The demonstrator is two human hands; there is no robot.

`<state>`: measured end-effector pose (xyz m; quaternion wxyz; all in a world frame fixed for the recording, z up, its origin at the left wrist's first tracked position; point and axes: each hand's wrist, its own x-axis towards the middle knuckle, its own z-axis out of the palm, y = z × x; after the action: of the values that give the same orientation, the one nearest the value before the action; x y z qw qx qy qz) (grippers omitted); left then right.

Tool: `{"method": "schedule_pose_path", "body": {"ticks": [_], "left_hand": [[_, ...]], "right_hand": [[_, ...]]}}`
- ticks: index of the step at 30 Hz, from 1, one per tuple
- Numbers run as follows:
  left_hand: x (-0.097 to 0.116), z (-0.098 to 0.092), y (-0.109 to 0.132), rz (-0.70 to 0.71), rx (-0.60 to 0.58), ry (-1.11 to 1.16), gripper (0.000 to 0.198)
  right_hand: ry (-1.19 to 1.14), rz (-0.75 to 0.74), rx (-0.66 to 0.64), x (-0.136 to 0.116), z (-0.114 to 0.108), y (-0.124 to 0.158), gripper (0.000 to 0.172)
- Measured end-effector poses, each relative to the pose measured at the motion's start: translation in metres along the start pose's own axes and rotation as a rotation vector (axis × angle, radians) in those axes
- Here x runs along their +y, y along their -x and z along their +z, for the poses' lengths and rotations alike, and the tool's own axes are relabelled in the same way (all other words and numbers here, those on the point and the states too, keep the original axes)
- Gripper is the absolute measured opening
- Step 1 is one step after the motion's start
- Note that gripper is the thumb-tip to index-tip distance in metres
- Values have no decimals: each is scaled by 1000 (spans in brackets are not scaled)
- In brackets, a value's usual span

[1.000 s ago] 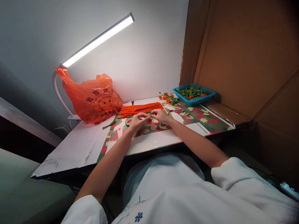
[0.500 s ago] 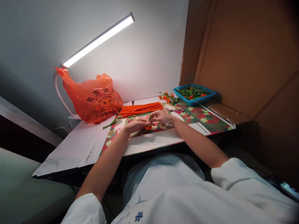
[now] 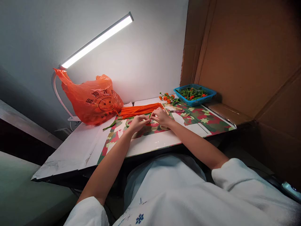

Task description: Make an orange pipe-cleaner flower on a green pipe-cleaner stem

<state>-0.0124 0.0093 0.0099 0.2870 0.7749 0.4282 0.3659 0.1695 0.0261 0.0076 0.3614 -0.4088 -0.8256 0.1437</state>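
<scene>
My left hand (image 3: 139,123) and my right hand (image 3: 161,117) meet over the patterned mat, their fingertips almost touching. Between them they pinch a small orange pipe-cleaner flower whose green stem (image 3: 150,115) pokes up between the fingers. Most of its orange head is hidden behind the fingers. Just left of my left hand lies a roll of green tape (image 3: 129,122). Behind both hands stretches a bundle of orange pipe cleaners (image 3: 141,110). Right of my right hand are pink-handled scissors (image 3: 177,111).
A blue basket (image 3: 204,100) of green stems and orange flowers stands at the back right, finished-looking orange flowers (image 3: 168,99) beside it. An orange plastic bag (image 3: 94,100) sits back left under a lit lamp (image 3: 98,39). Green twisted pieces (image 3: 109,126) lie on the table's left.
Both hands have turned and drawn closer together, the right one moving slightly left and its fingers lower. The flower's orange head, plain before, is now mostly covered.
</scene>
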Motion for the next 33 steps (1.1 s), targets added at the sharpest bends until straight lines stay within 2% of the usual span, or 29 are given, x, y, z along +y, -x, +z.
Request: {"method": "schedule_pose_path", "body": {"ticks": [3, 7, 12, 15, 17, 20, 24, 27, 30, 33], "left_hand": [[6, -5, 3, -67, -111, 109, 34], [9, -11, 4, -95, -229, 230, 36], [5, -12, 4, -153, -296, 353, 35], [3, -10, 5, -181, -317, 455, 34], [4, -10, 5, -200, -327, 485, 35], [6, -8, 6, -183, -268, 355, 37], [1, -2, 3, -86, -39, 27, 33], [-7, 4, 0, 41, 115, -119, 26], [-8, 5, -2, 100, 103, -121, 26], [-2, 2, 0, 46, 6, -56, 32]], "right_hand": [[-22, -53, -15, 0, -3, 1, 15], [-195, -117, -46, 0, -6, 1, 19], [-397, -142, -176, 1, -8, 1, 25], [-547, -99, -291, 3, -7, 0, 26], [-596, -62, -320, 5, -6, -1, 26], [-516, -30, -258, 6, -3, -2, 22], [-281, 14, -111, 2, 0, -2, 15], [-175, 49, -37, -2, 1, -1, 13], [-176, 38, -50, -1, 0, 0, 14], [-221, -51, -102, 2, -5, 0, 12]]}}
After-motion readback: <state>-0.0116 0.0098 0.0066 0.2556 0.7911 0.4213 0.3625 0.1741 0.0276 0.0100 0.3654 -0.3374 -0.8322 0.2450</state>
